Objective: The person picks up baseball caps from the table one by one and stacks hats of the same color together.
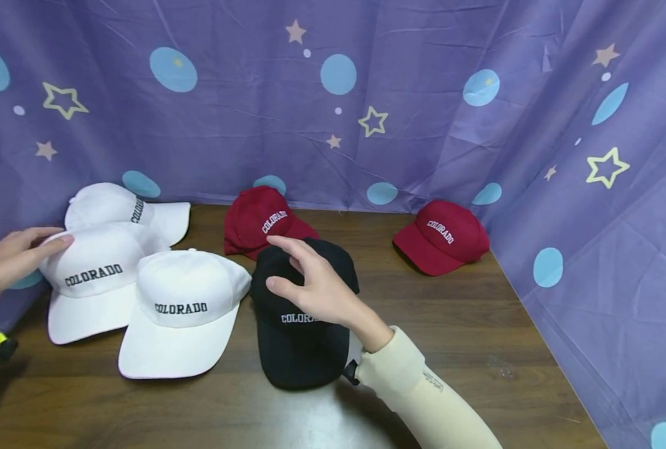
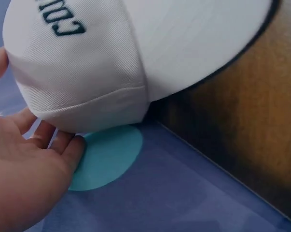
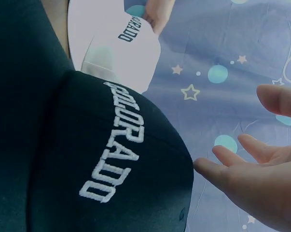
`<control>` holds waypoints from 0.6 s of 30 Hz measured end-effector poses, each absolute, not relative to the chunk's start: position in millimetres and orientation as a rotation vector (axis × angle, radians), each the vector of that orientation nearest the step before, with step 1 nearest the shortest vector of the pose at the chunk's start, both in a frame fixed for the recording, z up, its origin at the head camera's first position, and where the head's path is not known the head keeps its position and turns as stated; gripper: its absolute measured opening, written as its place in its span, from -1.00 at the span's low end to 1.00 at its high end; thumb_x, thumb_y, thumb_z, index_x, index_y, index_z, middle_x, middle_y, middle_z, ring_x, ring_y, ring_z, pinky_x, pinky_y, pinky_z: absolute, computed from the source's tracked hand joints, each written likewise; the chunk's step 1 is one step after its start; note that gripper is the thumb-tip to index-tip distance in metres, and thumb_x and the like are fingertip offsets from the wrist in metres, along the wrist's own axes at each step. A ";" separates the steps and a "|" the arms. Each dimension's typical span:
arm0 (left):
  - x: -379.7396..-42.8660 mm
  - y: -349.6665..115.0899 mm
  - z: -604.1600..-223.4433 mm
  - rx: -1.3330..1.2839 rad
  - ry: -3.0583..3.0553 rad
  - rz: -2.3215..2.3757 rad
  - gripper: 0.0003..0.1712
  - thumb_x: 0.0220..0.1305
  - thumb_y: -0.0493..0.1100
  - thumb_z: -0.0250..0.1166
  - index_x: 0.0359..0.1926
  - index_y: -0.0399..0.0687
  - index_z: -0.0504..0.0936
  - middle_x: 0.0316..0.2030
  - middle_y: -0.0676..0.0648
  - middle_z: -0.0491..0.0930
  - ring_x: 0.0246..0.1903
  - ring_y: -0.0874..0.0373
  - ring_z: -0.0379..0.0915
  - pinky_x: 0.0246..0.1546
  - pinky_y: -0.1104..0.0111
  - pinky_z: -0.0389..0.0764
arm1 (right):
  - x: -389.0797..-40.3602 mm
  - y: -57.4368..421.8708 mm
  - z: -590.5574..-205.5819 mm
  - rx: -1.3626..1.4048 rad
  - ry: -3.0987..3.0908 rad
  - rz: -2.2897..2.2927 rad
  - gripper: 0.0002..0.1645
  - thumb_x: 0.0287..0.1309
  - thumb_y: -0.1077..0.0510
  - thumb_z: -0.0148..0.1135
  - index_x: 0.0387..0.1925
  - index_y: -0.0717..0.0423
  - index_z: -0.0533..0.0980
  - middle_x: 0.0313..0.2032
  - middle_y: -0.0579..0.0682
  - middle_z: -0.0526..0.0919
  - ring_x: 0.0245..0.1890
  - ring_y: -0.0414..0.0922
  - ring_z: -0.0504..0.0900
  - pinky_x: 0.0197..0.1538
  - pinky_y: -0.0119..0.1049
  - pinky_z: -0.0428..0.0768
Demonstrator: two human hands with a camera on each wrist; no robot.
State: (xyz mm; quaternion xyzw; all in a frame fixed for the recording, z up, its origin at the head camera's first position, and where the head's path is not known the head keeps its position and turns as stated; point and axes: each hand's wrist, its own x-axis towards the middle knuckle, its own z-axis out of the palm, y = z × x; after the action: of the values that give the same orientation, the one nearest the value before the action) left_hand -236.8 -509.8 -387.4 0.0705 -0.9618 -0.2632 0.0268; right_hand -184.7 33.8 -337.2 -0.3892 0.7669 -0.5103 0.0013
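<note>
Readying grips, presumably, I'm holding right hand (image 1: 322, 287) spread near black cap (image 1: 302, 352), left hand (image 1: 15, 259) unclamped against white cap (image 1: 91, 299); closing seems next.

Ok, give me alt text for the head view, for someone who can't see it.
A person's left hand touches the leftmost white cap while the right hand is over a black cap, on a wooden table. Two more white caps and two red caps sit nearby, before a purple curtain.
</note>
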 end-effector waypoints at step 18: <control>-238.0 -526.3 -333.5 0.112 -2.558 -0.900 -0.55 0.23 -0.03 0.33 0.05 0.57 0.42 -0.52 0.39 0.34 -0.60 0.52 0.26 -0.71 0.58 0.30 | -181.0 36.3 -335.0 -1.187 2.406 -1.640 -0.33 0.22 0.19 0.22 0.33 -0.04 0.24 0.26 -0.13 0.31 0.23 -0.23 0.26 0.28 -0.11 0.30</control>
State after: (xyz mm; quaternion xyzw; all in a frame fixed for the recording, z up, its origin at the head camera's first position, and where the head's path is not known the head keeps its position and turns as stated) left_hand -238.0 -526.3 -333.5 0.0403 -0.9211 -0.3240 0.2122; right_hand -181.0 36.3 -335.0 -0.3776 0.7651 -0.5216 -0.0012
